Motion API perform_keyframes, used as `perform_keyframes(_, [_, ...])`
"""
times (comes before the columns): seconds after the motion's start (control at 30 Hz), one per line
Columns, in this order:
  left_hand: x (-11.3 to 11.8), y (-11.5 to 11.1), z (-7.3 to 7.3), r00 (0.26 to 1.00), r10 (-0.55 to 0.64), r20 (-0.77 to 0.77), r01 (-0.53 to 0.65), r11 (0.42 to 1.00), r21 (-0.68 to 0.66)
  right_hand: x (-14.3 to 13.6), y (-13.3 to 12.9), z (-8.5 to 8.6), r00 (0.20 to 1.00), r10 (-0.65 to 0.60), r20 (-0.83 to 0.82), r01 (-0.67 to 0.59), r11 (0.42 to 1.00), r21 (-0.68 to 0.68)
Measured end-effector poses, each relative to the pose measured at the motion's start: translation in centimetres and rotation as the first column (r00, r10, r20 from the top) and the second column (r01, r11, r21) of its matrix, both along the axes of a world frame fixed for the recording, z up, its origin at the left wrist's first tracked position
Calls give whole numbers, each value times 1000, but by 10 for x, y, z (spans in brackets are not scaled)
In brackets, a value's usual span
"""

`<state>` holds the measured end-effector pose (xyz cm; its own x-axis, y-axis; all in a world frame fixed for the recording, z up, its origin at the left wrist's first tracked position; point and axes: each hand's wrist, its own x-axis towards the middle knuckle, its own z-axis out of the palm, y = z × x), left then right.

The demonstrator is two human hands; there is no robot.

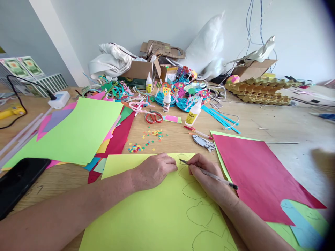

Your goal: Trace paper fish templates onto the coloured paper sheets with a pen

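A large sheet of yellow paper (146,212) lies in front of me, with a column of pen-drawn fish outlines (201,214) along its right side. My right hand (206,170) grips a clear-barrelled pen (213,176), its tip at a drawn line near the sheet's top edge. My left hand (157,170) rests on the paper just left of the tip, fingers curled together; whatever is under them is hidden. Beyond the sheet lie a grey fish cutout (203,142) and small coloured paper bits (136,147).
Coloured paper sheets (78,132) and a black phone (22,181) lie left; red paper (264,174) lies right. Behind are red-handled scissors (153,117), a glue bottle (193,113), blue strips (222,120), cardboard boxes (138,74) and egg trays (261,91).
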<state>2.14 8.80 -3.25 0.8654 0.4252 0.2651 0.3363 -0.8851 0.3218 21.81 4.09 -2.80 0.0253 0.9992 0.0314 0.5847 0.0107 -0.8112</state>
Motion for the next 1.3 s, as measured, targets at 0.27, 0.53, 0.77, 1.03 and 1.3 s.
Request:
perform_keyframes(0.27, [0, 0, 0, 1000, -19, -5, 19, 1000, -8, 1, 0, -2, 998, 47, 31, -47, 999, -17])
perform_keyframes(0.53, [0, 1, -3, 1000, -27, 8, 27, 1000, -6, 1, 0, 0, 996, 58, 69, -57, 998, -27])
perform_keyframes(0.77, [-1, 0, -3, 999, -20, 25, 20, 1000, 1, 1, 0, -2, 996, 61, 64, -60, 998, -9])
perform_keyframes(1.03, [0, 1, -1, 999, -17, 39, 17, 1000, 4, 1, 0, -2, 994, 68, 82, -68, 998, -8])
perform_keyframes(1.3, [-1, 1, -1, 999, -19, 51, 19, 1000, 1, 0, 1, -1, 995, 64, 71, -65, 998, 4])
